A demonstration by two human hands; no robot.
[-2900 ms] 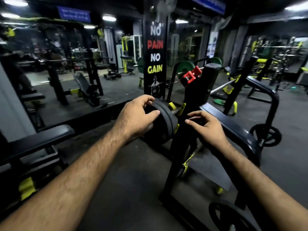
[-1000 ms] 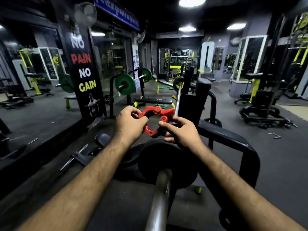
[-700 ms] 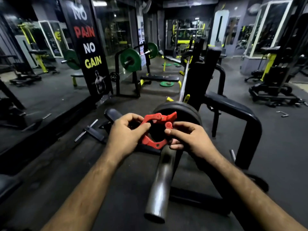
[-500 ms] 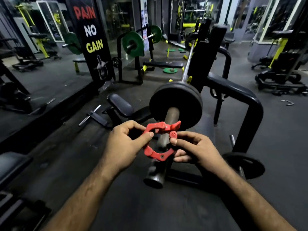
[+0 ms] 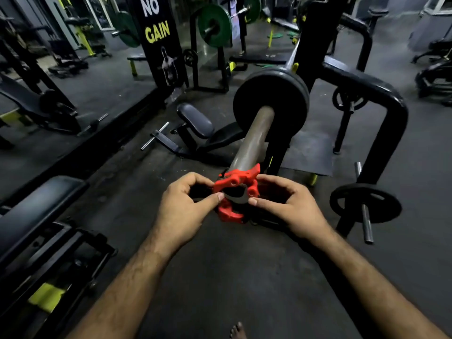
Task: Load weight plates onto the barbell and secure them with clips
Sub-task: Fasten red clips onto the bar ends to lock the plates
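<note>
A red barbell clip (image 5: 234, 189) sits around the near end of the steel barbell sleeve (image 5: 254, 135). My left hand (image 5: 183, 206) pinches its left side and my right hand (image 5: 288, 204) pinches its right side. Further up the sleeve, black weight plates (image 5: 270, 99) sit against the bar's collar, well apart from the clip. The bar rests on a black bench rack (image 5: 310, 33).
A black plate (image 5: 365, 203) hangs on a storage peg of the rack frame (image 5: 381, 133) at right. A padded seat (image 5: 195, 119) lies on the floor ahead left, a bench pad (image 5: 34, 209) at near left. A pillar sign (image 5: 156, 33) and green-plated barbells (image 5: 214, 25) stand behind.
I lifted the red clip with both hands, carried it to the bar's end and slipped it over the sleeve tip. The view tilted down and closer to the sleeve end.
</note>
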